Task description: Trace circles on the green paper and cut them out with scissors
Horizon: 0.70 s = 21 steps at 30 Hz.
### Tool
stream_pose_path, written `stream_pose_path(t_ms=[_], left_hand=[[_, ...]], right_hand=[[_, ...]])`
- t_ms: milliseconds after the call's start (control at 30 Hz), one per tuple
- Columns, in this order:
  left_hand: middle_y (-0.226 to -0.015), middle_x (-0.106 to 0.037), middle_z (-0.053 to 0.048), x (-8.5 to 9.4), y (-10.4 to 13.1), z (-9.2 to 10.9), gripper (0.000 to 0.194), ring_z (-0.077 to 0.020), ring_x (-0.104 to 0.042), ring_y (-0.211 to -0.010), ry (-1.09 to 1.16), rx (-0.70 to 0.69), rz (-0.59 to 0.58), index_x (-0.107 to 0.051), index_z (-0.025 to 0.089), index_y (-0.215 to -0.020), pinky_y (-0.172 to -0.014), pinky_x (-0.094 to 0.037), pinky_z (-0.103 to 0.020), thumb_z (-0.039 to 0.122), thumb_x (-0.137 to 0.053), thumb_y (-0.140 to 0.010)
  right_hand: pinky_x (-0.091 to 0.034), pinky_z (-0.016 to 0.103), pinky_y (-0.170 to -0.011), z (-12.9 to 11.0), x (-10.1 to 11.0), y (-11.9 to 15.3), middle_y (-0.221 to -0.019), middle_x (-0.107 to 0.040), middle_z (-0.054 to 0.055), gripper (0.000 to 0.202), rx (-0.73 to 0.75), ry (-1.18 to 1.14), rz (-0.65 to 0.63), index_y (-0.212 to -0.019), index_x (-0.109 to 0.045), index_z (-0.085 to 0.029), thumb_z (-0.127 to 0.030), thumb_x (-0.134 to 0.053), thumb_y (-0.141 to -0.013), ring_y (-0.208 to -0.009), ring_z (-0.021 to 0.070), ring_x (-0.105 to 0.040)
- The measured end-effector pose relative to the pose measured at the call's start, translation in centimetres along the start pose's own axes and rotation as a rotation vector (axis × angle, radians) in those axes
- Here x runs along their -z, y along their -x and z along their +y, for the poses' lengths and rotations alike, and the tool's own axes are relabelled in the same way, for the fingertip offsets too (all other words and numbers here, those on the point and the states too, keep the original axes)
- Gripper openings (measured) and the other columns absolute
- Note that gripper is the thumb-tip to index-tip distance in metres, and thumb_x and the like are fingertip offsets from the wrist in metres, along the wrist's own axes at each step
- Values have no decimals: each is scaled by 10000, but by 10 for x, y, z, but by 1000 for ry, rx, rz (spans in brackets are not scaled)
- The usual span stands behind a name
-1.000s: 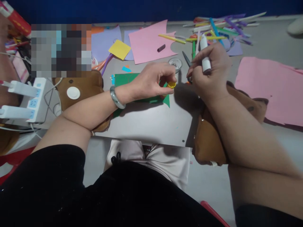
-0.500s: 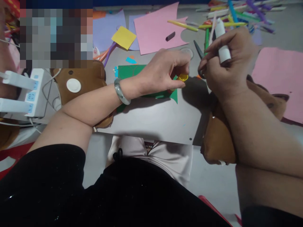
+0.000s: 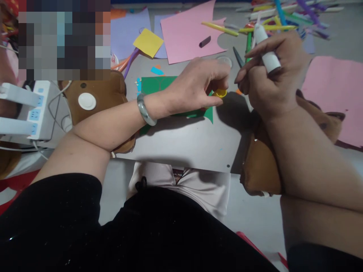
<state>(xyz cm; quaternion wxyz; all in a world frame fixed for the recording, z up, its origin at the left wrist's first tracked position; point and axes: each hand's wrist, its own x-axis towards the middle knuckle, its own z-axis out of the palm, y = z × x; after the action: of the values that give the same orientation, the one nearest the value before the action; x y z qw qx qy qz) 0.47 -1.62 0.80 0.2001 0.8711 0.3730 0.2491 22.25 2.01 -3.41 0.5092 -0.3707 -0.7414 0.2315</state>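
My left hand point(image 3: 202, 83) is closed in a pinch on a small round yellow piece point(image 3: 220, 93), like a ring or cap. It hovers above a green paper sheet point(image 3: 159, 85) with a curved cut at its right edge. My right hand point(image 3: 273, 75) grips a thick white pen-shaped tube point(image 3: 268, 53), its narrow end pointing away from me; I cannot make out its exact kind. A pair of scissors point(image 3: 238, 56) lies just left of that hand, partly covered by the fingers.
Pink paper point(image 3: 190, 34), a yellow square point(image 3: 148, 42) and many coloured pens point(image 3: 272, 28) lie at the back. Brown plush cushions point(image 3: 262, 162) support both forearms. A white power strip point(image 3: 42, 109) with cables stands at left. More pink paper point(image 3: 334, 83) lies at right.
The white tube has tilted a little in my right hand, and its lower end has moved slightly right. My left hand keeps its pinch with hardly any movement.
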Motion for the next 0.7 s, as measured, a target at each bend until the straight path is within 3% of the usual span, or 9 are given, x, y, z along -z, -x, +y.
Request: stream_pose_path(t_ms=[133, 200, 367, 433, 567, 700], left_hand=[[-898, -740, -17, -4, -2, -7, 82, -107, -606, -805, 88, -12, 23, -763, 100, -903, -781, -445, -301, 50, -744, -839], [-885, -740, -16, -5, -3, -9, 93, -99, -577, -797, 118, -23, 24, -753, 103, -886, -787, -437, -309, 39, -766, -820], [-882, -731, 4, 4, 1, 2, 97, -75, -578, -759, 123, 38, 31, -754, 77, -894, -752, -453, -263, 20, -786, -822], [-904, -732, -8, 10, 2, 9, 57, -64, -586, -779, 74, 48, -20, -755, 45, -927, -763, -447, -250, 38, -715, -887], [-974, -737, -38, 14, 1, 12, 199, -39, -584, -829, 7, 24, -90, -746, -25, -1018, -825, -424, -255, 78, -578, -984], [-919, -766, -13, 4, -5, 3, 97, -114, -650, -837, 30, 38, -51, -779, 93, -944, -818, -467, -308, 73, -725, -865]], right_hand=[[-442, 321, -495, 5, -2, 0, -708, -585, -23, 551, -63, -3, -10, -1112, -652, -291, -821, -638, -963, -511, 158, -636], [-441, 305, -472, 8, -3, 0, -735, -578, -26, 685, -74, -15, -14, -1181, -652, -292, -924, -579, -926, -519, 147, -641], [-378, 269, -405, 13, -4, -1, -674, -549, -48, 674, -17, -114, 6, -1243, -682, -277, -874, -641, -933, -454, 111, -567], [-341, 263, -379, 9, -4, -2, -641, -583, -38, 603, -9, -136, -16, -1178, -737, -272, -827, -676, -949, -410, 93, -515], [-273, 262, -333, -3, -3, -5, -580, -604, -25, 503, -46, -183, -61, -959, -785, -277, -773, -702, -964, -355, 77, -457], [-412, 304, -392, -14, -3, -6, -572, -621, -30, 493, -160, -239, -152, -869, -758, -301, -777, -861, -799, -395, 113, -488]])
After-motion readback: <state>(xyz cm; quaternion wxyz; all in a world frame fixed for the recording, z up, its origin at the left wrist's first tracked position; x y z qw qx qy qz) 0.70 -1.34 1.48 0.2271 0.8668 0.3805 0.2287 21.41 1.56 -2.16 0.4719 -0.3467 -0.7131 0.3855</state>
